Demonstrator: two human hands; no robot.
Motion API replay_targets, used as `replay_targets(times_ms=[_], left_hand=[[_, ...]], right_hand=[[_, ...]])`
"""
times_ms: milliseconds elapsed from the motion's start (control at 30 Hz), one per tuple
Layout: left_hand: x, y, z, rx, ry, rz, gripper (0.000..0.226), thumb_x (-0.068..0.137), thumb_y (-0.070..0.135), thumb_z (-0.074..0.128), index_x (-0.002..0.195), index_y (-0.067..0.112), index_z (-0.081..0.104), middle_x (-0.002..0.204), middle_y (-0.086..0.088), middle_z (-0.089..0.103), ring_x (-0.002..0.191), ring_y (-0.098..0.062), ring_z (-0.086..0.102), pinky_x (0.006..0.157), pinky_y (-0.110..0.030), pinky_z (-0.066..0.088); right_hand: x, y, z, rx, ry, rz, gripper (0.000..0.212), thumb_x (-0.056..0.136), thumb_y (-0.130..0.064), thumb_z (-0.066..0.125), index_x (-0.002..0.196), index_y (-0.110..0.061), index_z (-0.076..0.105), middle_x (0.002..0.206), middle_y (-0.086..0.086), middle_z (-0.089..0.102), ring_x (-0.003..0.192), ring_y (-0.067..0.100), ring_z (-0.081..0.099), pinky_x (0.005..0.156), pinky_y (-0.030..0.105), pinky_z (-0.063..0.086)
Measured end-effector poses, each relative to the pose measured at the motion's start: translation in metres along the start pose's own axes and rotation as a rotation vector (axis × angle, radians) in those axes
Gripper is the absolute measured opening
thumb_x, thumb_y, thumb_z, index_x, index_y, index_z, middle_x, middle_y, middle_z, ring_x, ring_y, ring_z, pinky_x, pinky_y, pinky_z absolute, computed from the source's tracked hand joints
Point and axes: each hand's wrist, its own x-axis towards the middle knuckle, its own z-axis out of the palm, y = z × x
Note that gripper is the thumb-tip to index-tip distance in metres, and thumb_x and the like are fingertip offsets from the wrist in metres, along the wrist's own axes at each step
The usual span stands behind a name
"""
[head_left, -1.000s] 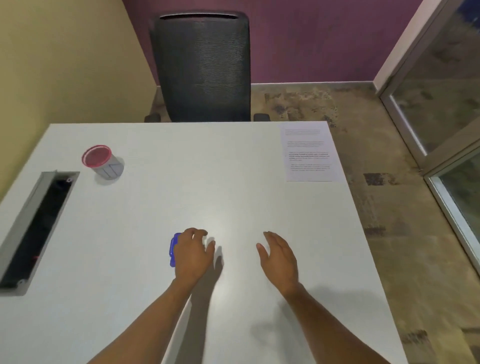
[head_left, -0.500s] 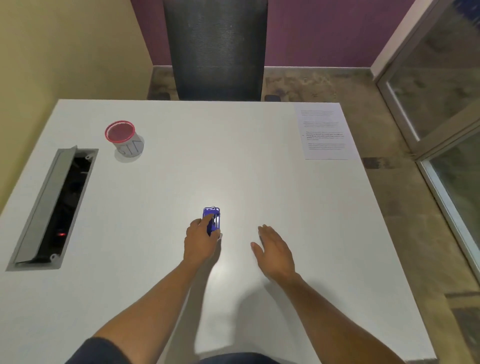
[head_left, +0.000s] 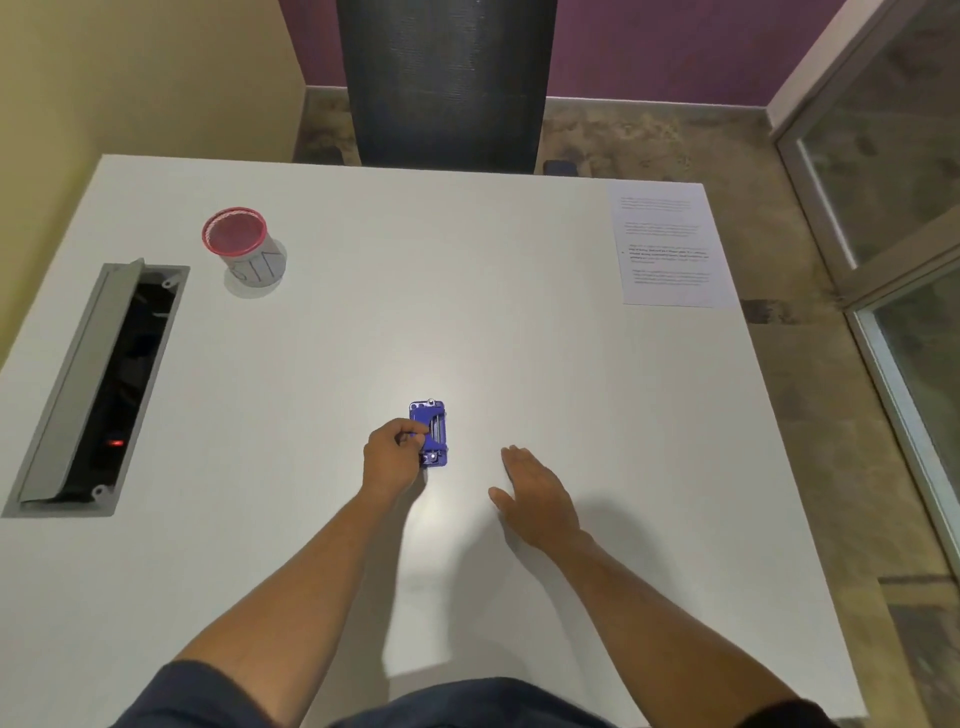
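Observation:
A small blue plastic device with metal parts lies flat on the white table, near its middle. My left hand is at the device's left side, its fingers curled and pinching the device's left edge. To the right, my right hand rests flat on the table with straight fingers, a short gap away from the device and holding nothing.
A grey cup with a red rim stands at the back left. An open cable tray is sunk into the table's left side. A printed sheet lies at the back right. A black mesh chair stands behind the table.
The blue device went from under my left hand to lying uncovered to the right of its fingers, which still pinch it. My right hand stays flat on the table. The view tilted down.

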Motion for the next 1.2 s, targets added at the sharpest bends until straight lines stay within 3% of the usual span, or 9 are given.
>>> replay_targets(times_ms=[100,233,467,700,867,967,1067,1200], left_hand=[[0.004,-0.006,-0.007,-0.074,-0.03,-0.01,0.023,0.09,0.0,0.055,0.084,0.017,0.069,0.076,-0.007,0.058,0.073,-0.023,0.053,0.081,-0.043,0.053],[0.008,-0.009,-0.02,-0.185,0.001,-0.021,0.027,0.093,-0.001,0.053,0.083,0.019,0.067,0.084,-0.013,0.061,0.074,-0.026,0.057,0.069,-0.029,0.053],[0.017,-0.021,-0.041,-0.22,0.04,-0.068,0.027,0.095,-0.001,0.05,0.085,0.018,0.066,0.084,-0.011,0.063,0.076,-0.025,0.059,0.068,-0.029,0.052],[0.021,-0.029,-0.043,-0.151,0.024,-0.073,0.026,0.093,0.0,0.05,0.085,0.019,0.066,0.086,-0.012,0.064,0.079,-0.026,0.058,0.081,-0.044,0.052],[0.012,-0.019,-0.04,-0.035,0.088,-0.046,0.019,0.088,0.008,0.058,0.083,0.025,0.064,0.089,-0.006,0.066,0.074,-0.022,0.056,0.067,-0.03,0.046],[-0.002,-0.011,-0.034,0.217,0.209,0.095,0.014,0.082,0.014,0.066,0.094,0.021,0.066,0.102,-0.001,0.064,0.09,-0.022,0.058,0.079,-0.037,0.046],[-0.021,-0.009,-0.025,0.532,0.261,0.357,0.018,0.079,0.017,0.071,0.097,0.019,0.069,0.109,0.0,0.061,0.1,-0.027,0.051,0.083,-0.037,0.036],[-0.03,-0.015,-0.01,0.802,0.164,0.612,0.012,0.078,0.018,0.073,0.089,0.022,0.072,0.102,0.001,0.065,0.096,-0.03,0.054,0.072,-0.033,0.027]], right_hand=[[0.004,0.005,0.003,-0.021,-0.012,-0.018,0.063,0.095,-0.03,0.054,0.15,-0.01,0.032,0.159,0.009,0.031,0.148,0.02,0.024,0.119,0.034,0.019],[0.005,0.01,0.008,-0.04,0.009,-0.03,0.061,0.094,-0.03,0.055,0.148,-0.012,0.035,0.159,0.007,0.031,0.148,0.019,0.023,0.12,0.033,0.016],[0.004,0.012,0.013,-0.06,0.007,-0.037,0.06,0.096,-0.031,0.05,0.151,-0.014,0.03,0.162,0.004,0.023,0.15,0.017,0.015,0.121,0.032,0.006],[0.002,0.009,0.012,-0.051,0.034,-0.022,0.058,0.097,-0.03,0.05,0.15,-0.014,0.031,0.162,0.003,0.025,0.15,0.017,0.016,0.121,0.031,0.007],[0.004,0.003,0.009,0.01,0.038,0.017,0.056,0.097,-0.03,0.049,0.15,-0.015,0.033,0.161,0.002,0.026,0.15,0.015,0.016,0.12,0.029,0.007],[0.004,-0.001,0.006,0.117,0.06,0.061,0.054,0.098,-0.03,0.05,0.149,-0.017,0.036,0.159,0.0,0.03,0.149,0.014,0.019,0.118,0.024,0.01],[0.002,-0.007,0.002,0.384,0.1,0.132,0.051,0.096,-0.022,0.057,0.145,-0.016,0.044,0.155,0.0,0.039,0.138,0.004,0.035,0.106,0.0,0.016],[0.0,-0.016,-0.006,0.722,0.137,0.22,0.044,0.094,-0.017,0.063,0.136,-0.012,0.054,0.139,-0.003,0.056,0.118,0.003,0.053,0.095,0.004,0.036]])
